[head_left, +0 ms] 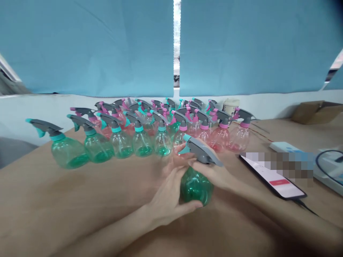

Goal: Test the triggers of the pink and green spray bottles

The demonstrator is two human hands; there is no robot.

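Green spray bottle [196,189] in both hands, front centre of the table, tilted, with its body toward the camera and its spray head away. Contact with the tabletop: cannot tell.

Left hand [167,201]: narrow grip, cupped around the bottle's body from below, thumb across the lower side. Right hand [213,175]: narrow grip on the grey spray head [200,151], fingers [194,163] curled over its near side, palm above the bottle's neck. Some blur on the fingers beside the spray head.

Beyond the hands, upright spray bottles in close rows: green bottles [120,143] at front left, pink bottles [220,139] at right and behind, all with grey heads, on a brown paper table covering [66,200]. Just right of the right forearm, a black smartphone [273,176], screen up and showing a red button, with a black cable [308,207] at its lower end. Farther right, a white box [284,147]. Behind the pink bottles, a paper cup [230,106]. Far right, a cardboard box [316,112]. Along the back, a blue curtain [85,46].
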